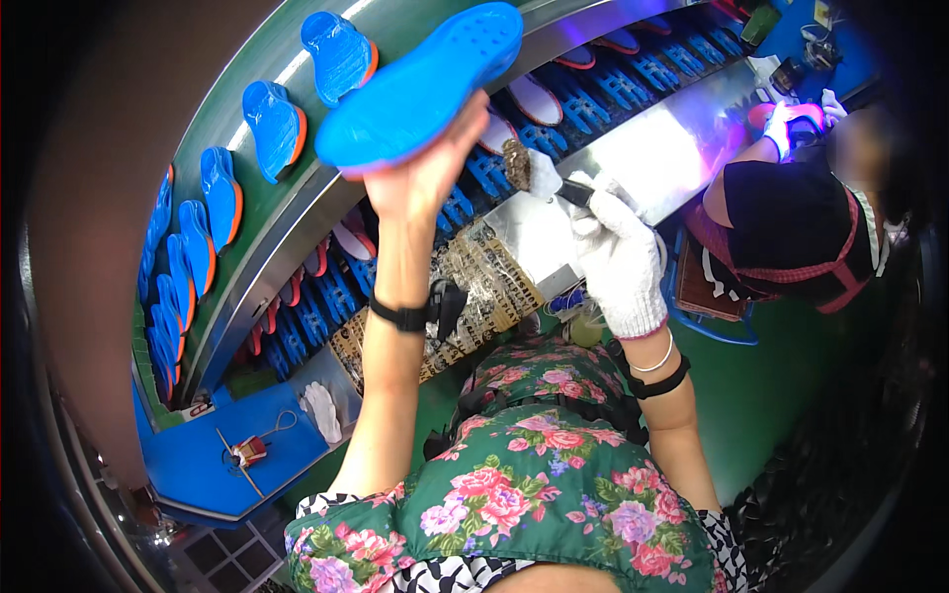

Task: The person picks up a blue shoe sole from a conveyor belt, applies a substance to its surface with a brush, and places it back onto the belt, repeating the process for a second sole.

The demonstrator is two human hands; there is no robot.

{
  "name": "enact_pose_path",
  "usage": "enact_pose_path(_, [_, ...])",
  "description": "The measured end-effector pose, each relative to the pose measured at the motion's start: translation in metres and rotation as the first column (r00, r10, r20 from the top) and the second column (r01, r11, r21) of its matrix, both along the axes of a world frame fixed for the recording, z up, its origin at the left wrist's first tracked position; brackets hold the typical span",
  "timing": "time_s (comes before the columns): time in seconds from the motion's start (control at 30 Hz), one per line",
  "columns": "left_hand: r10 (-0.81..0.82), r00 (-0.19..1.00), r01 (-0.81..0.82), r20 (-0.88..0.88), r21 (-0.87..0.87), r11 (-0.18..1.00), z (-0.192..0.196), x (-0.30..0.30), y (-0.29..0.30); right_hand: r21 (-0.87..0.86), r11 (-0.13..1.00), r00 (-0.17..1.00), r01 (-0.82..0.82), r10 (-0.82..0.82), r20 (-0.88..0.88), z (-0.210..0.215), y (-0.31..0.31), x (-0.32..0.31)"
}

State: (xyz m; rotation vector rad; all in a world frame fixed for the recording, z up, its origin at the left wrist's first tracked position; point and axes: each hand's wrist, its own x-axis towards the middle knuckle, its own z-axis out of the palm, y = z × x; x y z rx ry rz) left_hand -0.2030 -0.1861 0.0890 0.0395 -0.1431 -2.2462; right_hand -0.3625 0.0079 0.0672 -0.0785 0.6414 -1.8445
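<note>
My bare left hand (420,188) holds up a blue shoe sole (425,91) from below, fingers against its underside. Small holes dot the sole's far right end, and a pinkish-red edge shows along its lower side. My right hand (625,267), in a white knitted glove, is closed around the dark handle of a brush (543,176). Beyond the handle the brush has a pale, wide middle and a brown, clumped tip. That tip is to the right of the sole and apart from it, over a row of blue racks.
Blue soles with orange edges (275,128) line a curved green conveyor (222,109) at left. Blue racks (573,104) carry pale insoles below it. A tape-covered ledge (484,272) lies between my arms. At right, a seated co-worker (791,212) handles a pink piece under violet light.
</note>
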Motion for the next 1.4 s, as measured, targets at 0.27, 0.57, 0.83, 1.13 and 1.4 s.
enact_pose_path(0.27, [-0.303,0.952,0.302,-0.032,-0.031,0.953,-0.061,0.018,0.105,0.018,0.998,0.983,-0.058,0.060,-0.172,0.027,0.003,0.018])
enact_pose_path(0.57, [-0.389,0.830,0.474,-0.399,0.140,0.869,-0.078,0.019,0.154,-0.084,0.996,0.166,-0.036,-0.077,-0.983,0.052,0.012,0.007])
enact_pose_path(0.83, [-0.305,0.873,0.258,0.381,0.171,0.951,-0.114,0.032,0.168,-0.436,0.899,-0.304,-0.042,-0.427,-0.851,0.049,-0.009,-0.002])
enact_pose_path(1.13, [-0.251,0.903,0.231,0.347,0.099,0.968,-0.128,0.037,0.163,-0.252,0.960,-0.296,-0.124,-0.278,-0.914,0.022,0.019,0.006])
enact_pose_path(1.4, [-0.307,0.945,0.290,0.116,0.143,0.946,-0.137,0.032,0.155,-0.246,0.967,0.047,-0.067,-0.243,-0.969,0.034,0.017,0.018])
